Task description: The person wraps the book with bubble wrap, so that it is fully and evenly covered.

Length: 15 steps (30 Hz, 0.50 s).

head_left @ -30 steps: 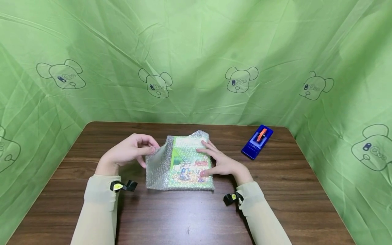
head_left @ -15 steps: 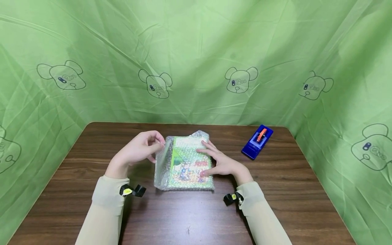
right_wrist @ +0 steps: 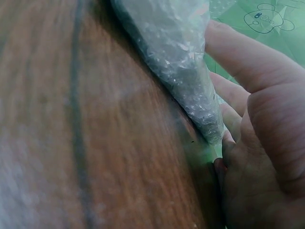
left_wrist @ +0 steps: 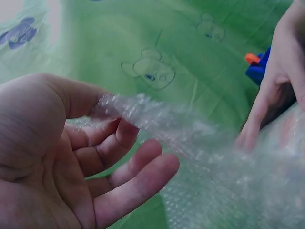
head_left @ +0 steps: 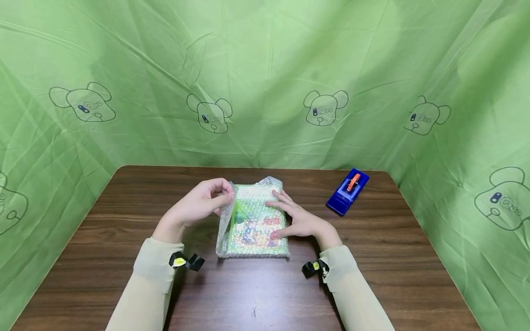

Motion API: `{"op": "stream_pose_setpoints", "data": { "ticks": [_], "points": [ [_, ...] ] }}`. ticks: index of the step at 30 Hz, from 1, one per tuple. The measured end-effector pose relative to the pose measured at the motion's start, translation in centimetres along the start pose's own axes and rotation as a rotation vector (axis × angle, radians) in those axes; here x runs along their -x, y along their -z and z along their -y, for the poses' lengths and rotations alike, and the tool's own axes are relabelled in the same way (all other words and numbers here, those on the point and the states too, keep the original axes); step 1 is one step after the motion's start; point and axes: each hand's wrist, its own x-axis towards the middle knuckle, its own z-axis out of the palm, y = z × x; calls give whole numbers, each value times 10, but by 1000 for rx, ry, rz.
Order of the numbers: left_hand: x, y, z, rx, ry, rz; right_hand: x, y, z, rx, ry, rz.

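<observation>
On the table lies a flat, colourful green book or booklet (head_left: 252,216) under a layer of bubble wrap (head_left: 223,232). My left hand (head_left: 203,200) pinches the left flap of the bubble wrap between thumb and fingertips, holding it raised along the book's left edge. The left wrist view shows the clear film (left_wrist: 157,119) running from that pinch to the right. My right hand (head_left: 300,220) rests with spread fingers on the right side of the wrapped book. In the right wrist view, the thumb touches the side of the bubble wrap (right_wrist: 176,57).
A blue tape dispenser-like holder (head_left: 348,192) with an orange part stands at the back right of the dark wooden table (head_left: 256,299). Green cloth (head_left: 265,69) printed with bear heads hangs behind and at both sides.
My left hand has moved right, bringing the bubble-wrap flap up and over towards the book's left edge. The right hand has stayed in place on the book.
</observation>
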Motion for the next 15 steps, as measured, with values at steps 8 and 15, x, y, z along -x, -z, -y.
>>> {"op": "stream_pose_setpoints", "data": {
  "ticks": [8,15],
  "points": [
    [-7,-26,-12,-39,7,-78,0,-1,-1,-7,-10,-9],
    [-15,-50,-8,-95,-54,-146,-1,-1,-3,12,-16,-16]
  ]
}}
